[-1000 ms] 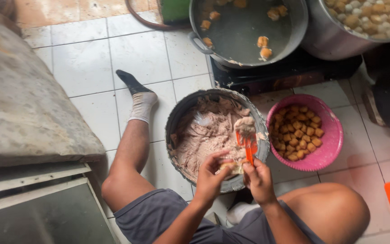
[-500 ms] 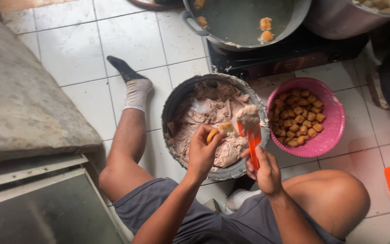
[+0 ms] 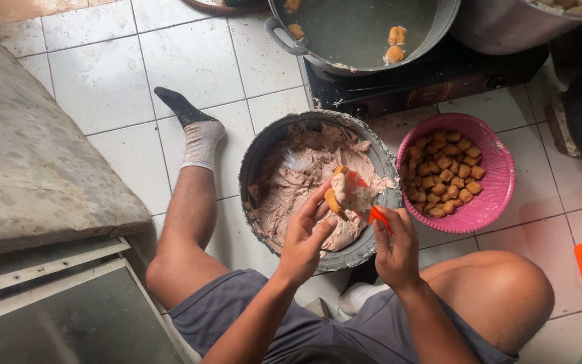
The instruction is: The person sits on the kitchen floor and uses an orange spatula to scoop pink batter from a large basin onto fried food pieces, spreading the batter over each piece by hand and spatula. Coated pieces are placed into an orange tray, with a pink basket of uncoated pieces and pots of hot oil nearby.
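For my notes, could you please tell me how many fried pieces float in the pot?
3 visible: two together at right, one at left rim; the frame edge may hide more.

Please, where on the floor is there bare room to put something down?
Bare tiles lie between the socked foot, the grey slab and the pot. It is crowded between the paste bowl, pink basket and stove.
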{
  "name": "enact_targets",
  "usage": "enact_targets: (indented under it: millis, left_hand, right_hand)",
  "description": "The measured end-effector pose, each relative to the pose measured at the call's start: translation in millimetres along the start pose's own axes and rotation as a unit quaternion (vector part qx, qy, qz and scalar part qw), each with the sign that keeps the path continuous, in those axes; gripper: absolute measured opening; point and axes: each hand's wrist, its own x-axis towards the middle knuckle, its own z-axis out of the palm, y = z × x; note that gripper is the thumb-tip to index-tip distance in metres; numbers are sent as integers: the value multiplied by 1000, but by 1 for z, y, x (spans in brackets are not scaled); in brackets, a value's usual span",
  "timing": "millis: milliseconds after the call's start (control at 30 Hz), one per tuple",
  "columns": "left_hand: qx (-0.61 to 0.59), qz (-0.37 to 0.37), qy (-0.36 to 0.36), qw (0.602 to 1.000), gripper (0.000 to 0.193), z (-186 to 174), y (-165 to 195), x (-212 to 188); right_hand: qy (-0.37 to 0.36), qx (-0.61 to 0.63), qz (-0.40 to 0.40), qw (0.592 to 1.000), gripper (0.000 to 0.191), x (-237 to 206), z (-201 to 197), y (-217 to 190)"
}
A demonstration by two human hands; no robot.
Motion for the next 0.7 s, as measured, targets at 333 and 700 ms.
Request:
enact_targets:
  millis: [333,700]
  left_hand:
    - [58,-2,63,996,45,-25,-7,17]
    - [659,265,66,701,36,-18,83,30]
  right_hand:
    - [56,-63,-105,991,22,-4,1,-1]
    - [-35,-70,-60,995,26,10,-30,-31]
